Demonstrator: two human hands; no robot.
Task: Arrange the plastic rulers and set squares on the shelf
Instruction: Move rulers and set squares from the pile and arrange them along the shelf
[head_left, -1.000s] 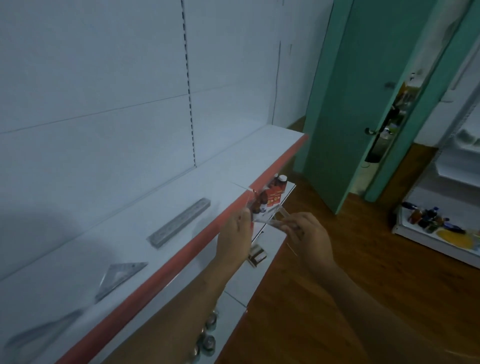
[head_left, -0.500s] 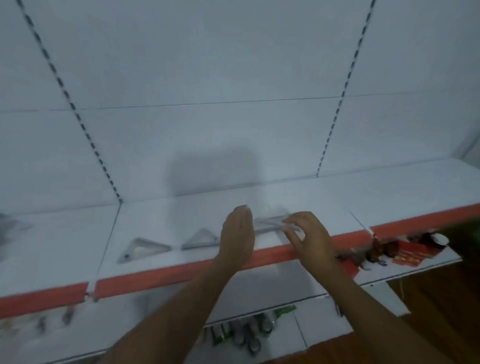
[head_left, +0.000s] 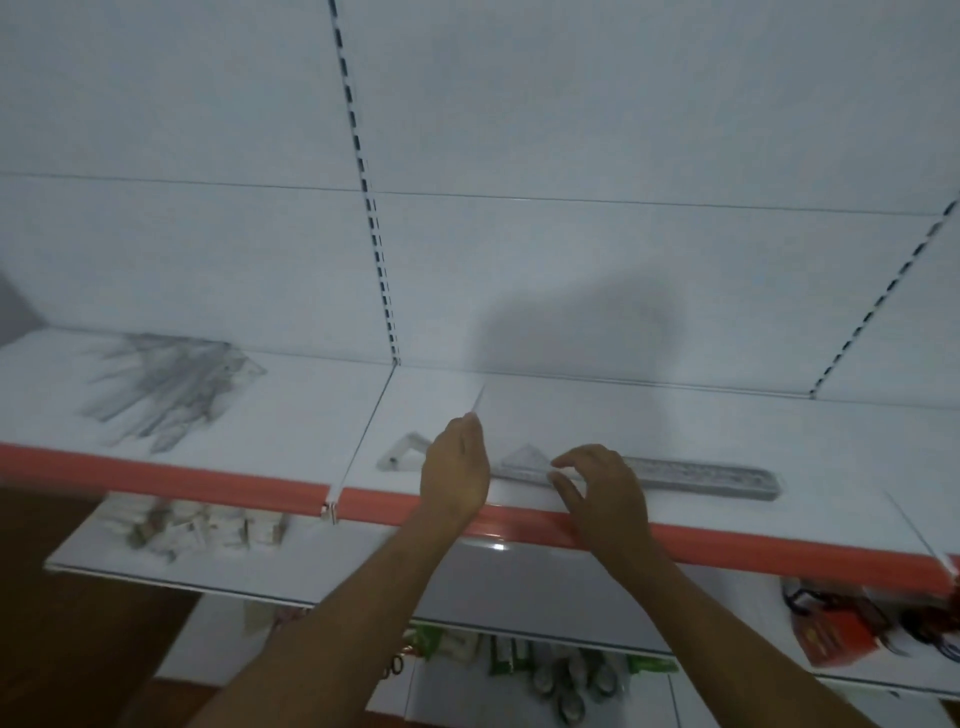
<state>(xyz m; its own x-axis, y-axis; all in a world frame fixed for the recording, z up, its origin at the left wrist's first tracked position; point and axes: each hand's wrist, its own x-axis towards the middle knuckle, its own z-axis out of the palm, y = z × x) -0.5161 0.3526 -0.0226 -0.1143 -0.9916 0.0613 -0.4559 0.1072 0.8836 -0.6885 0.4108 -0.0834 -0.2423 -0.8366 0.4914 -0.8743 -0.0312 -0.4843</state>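
Here your left hand (head_left: 456, 475) fingers pinch what looks like a thin clear ruler (head_left: 478, 400), its tip slanting up over the shelf (head_left: 675, 431). Your right hand (head_left: 602, 486) fingers spread loosely, touching the long grey ruler (head_left: 701, 477) lying near the front lip, beside two set squares (head_left: 522, 460). Nudge forward and that ruler could slide off the red edge (head_left: 727, 545). A jumbled pile (head_left: 166, 387) waits left.

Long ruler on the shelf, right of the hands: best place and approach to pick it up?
Judging by its pose, take the long ruler near its free right end, coming from above and the front. It lies flat along the shelf just behind the orange front edge, so fingers should pinch its long edges. The right hand covers its left end.
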